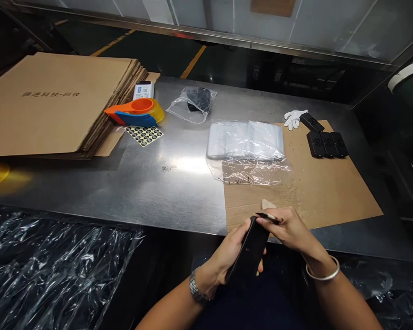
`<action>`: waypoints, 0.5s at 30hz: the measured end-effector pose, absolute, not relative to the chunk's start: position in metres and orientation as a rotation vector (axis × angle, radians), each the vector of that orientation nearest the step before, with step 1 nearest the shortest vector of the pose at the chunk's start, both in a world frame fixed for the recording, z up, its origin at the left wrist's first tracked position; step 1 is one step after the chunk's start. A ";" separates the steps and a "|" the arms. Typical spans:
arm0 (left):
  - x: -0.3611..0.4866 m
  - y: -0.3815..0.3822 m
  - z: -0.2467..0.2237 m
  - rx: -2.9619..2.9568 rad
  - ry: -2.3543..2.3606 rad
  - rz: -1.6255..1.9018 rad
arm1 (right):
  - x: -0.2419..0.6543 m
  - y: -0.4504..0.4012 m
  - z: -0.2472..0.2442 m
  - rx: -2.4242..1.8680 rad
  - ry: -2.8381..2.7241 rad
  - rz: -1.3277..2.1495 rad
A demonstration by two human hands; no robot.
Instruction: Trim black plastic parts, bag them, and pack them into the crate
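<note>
My left hand point(225, 254) is wrapped round a long black rectangular casing point(250, 256), held tilted in front of the table's near edge. Its fingertips show at the casing's right side. Between the thumb and fingers of my right hand point(291, 229) is a small dark blade point(266, 216), with its tip at the casing's upper end. Whether the tip touches the casing I cannot tell. Just behind that hand lies a small beige piece point(268, 204) on the cardboard sheet point(333, 192). Several black casings point(328, 145) with round marks sit at the sheet's far right, beside a white glove point(293, 119).
A stack of clear plastic bags point(245, 141) overlaps the cardboard. Further left on the metal table point(179, 197) are a sticker sheet point(144, 134), an orange-blue tape dispenser point(132, 114), a bag with a black item point(194, 104) and stacked cardboard point(55, 110). Black plastic film point(51, 266) lies lower left.
</note>
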State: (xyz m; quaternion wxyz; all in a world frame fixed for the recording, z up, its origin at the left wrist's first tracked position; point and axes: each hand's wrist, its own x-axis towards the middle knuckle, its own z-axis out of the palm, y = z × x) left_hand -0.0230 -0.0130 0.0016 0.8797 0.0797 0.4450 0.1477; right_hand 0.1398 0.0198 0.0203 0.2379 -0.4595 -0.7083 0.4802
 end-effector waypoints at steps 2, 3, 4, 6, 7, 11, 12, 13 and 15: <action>-0.023 -0.014 0.000 0.169 0.899 0.291 | 0.140 0.020 0.023 -1.239 -1.992 1.298; -0.023 -0.014 0.000 0.174 0.887 0.282 | 0.140 0.020 0.024 -1.236 -2.020 1.274; -0.023 -0.014 -0.001 0.177 0.882 0.274 | 0.140 0.021 0.024 -1.240 -2.042 1.245; -0.024 -0.013 -0.001 0.166 0.891 0.269 | 0.138 0.021 0.022 -1.272 -2.037 1.189; -0.024 -0.012 -0.001 0.152 0.891 0.269 | 0.138 0.021 0.020 -1.318 -1.983 1.156; -0.026 -0.008 -0.002 0.099 0.858 0.446 | 0.136 0.015 0.009 -1.584 -1.561 1.090; -0.027 -0.006 -0.003 0.077 0.868 0.545 | 0.136 0.011 0.007 -1.619 -1.497 1.119; -0.027 -0.005 -0.003 0.052 0.893 0.648 | 0.135 0.006 0.006 -1.631 -1.471 1.173; -0.028 -0.003 -0.002 0.003 0.958 0.825 | 0.130 -0.007 0.006 -1.623 -1.483 1.291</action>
